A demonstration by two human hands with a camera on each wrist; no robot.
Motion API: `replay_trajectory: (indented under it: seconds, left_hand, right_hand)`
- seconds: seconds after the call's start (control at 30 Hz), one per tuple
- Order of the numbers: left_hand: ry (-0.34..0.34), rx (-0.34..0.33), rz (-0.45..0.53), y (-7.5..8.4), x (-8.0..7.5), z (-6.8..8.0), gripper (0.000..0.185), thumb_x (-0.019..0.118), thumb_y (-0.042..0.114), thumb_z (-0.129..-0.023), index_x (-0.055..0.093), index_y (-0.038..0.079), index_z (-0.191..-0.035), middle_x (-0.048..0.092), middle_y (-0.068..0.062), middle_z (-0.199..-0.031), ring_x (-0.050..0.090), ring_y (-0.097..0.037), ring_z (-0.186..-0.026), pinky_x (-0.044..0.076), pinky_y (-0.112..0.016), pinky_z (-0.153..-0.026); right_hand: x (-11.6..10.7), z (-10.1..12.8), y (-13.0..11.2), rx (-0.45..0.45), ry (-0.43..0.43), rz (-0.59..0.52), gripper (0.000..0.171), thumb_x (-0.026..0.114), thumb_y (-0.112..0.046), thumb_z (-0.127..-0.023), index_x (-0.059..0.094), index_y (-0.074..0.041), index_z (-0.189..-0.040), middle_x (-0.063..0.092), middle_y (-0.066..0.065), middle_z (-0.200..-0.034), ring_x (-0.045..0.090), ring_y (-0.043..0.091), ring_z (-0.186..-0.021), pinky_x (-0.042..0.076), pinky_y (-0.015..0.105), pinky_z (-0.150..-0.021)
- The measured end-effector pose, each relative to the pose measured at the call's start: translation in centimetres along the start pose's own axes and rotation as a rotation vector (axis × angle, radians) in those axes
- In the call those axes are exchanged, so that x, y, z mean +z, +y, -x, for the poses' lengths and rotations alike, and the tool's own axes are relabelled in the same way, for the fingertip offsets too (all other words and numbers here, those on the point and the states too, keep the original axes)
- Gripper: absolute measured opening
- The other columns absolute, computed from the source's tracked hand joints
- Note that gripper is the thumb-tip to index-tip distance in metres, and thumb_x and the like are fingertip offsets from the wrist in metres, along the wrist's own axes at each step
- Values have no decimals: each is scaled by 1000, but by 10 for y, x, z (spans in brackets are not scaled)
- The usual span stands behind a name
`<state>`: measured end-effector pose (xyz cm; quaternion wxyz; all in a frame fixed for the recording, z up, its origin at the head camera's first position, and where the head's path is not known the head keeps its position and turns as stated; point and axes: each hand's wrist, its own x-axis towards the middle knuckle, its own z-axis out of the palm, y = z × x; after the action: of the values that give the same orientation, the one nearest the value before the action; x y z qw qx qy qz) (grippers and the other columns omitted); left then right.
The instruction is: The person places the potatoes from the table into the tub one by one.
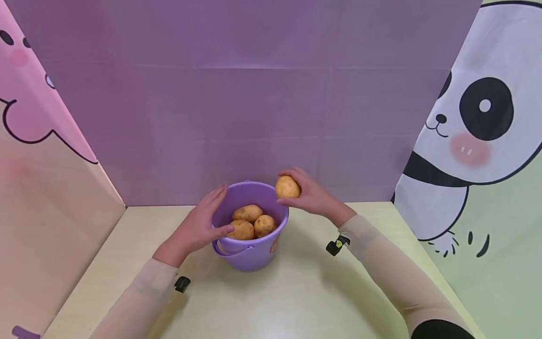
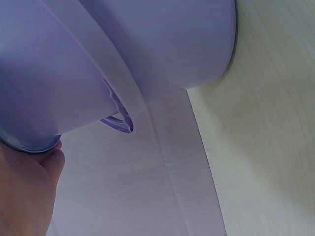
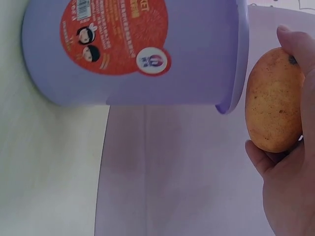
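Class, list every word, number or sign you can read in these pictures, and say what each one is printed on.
"KET": the end of a cut-off white word at the top of the red sticker on the purple bucket.
Barcode beside it: digits too small to read.
Other white lines on the sticker: too small and blurred to read.
Round badge on the sticker: a small figure, no legible letters.

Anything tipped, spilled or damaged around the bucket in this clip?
Nothing stands out. The purple bucket stands upright on the table with three potatoes inside; the left hand steadies its rim, the right hand holds a fourth potato above the rim.
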<state>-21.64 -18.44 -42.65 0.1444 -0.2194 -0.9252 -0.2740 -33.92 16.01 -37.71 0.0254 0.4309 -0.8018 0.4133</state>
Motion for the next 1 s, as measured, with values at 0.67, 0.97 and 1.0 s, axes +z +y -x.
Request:
replay_trajectory:
  seconds: [0.67, 0.97, 1.0]
  left_hand:
    - [-3, -2, 20, -1, 0, 0, 107, 80, 48, -95, 26, -3, -173, 26, -22, -180, 23, -45, -166, 27, -68, -130]
    - [-10, -7, 21, 0, -1, -1, 106, 79, 47, -96, 26, -3, -173, 26, -22, -180, 23, -45, -166, 28, -68, -129]
    - [-10, -6, 20, 0, 0, -1, 106, 79, 47, -96, 26, -3, -173, 26, -22, -180, 23, -44, -166, 28, -68, -129]
  right_hand:
    - [20, -22, -16, -53, -85, -26, 72, 95, -23, -89, 60, -9, -151, 56, 11, -145, 60, 26, -126, 59, 41, -102]
    - [30, -31, -24, -99, -138, -9, 73, 93, -25, -91, 58, -4, -153, 56, 12, -149, 59, 25, -131, 56, 40, -108]
    - [31, -32, -25, -99, -144, -9, 74, 93, -25, -91, 58, -3, -153, 56, 12, -150, 59, 25, -131, 56, 40, -108]
